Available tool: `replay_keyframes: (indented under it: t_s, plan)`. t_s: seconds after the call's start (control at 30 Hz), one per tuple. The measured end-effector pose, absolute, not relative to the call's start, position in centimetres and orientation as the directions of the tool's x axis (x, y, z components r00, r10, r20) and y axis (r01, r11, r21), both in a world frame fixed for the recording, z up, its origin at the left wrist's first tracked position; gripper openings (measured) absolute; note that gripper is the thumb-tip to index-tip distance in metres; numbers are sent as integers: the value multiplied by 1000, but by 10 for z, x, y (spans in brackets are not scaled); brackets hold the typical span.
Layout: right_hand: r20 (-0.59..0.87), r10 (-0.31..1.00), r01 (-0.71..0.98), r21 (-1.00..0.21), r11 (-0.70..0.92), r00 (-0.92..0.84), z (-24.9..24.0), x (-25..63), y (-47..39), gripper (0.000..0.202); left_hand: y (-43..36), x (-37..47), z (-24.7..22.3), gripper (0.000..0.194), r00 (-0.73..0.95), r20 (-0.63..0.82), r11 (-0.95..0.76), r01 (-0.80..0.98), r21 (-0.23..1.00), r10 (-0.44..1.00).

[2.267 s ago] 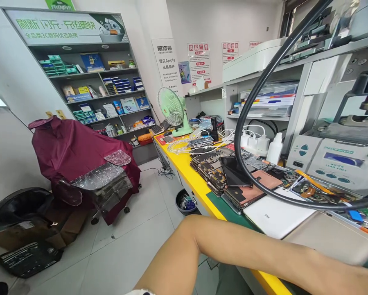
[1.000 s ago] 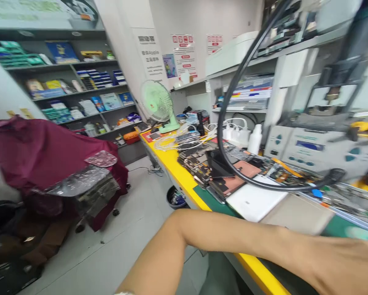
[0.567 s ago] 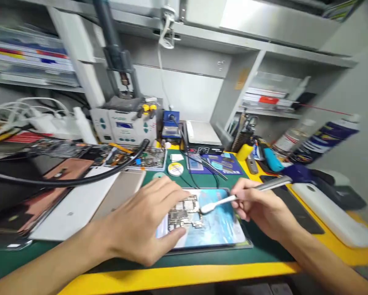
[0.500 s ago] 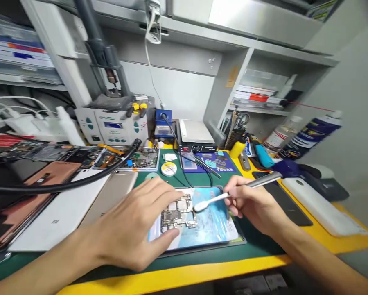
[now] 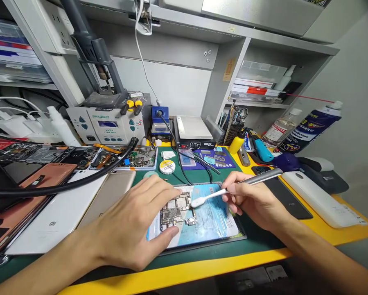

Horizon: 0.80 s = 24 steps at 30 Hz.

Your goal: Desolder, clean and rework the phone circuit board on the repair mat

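The left fingers (image 5: 159,201) are spread, with the small board (image 5: 175,209) by their tips. The right fingers (image 5: 247,189) pinch the brush (image 5: 213,195). A hard brush push could make the board slip if those left fingers are loose.

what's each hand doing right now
Left hand: open, fingers spread at the circuit board, not gripping it.
Right hand: closed on a toothbrush.
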State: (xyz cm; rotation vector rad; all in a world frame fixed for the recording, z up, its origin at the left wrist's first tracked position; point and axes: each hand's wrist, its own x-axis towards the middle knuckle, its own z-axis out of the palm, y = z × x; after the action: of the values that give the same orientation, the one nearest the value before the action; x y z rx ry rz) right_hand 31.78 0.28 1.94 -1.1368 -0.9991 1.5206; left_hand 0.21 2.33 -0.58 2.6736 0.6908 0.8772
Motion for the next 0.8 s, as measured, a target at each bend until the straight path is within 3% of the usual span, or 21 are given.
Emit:
replay_keyframes:
  t_s: [0.5, 0.8]
  plan:
    - [-200, 974, -216, -951, -219, -108, 21, 317, 2, 24, 24, 2, -7, 45, 717, 482, -858, 347, 379, 503]
    - [-205, 972, -214, -950, -226, -117, 5, 324, -1, 42, 21, 1, -1, 55, 736, 423, -840, 380, 388, 528]
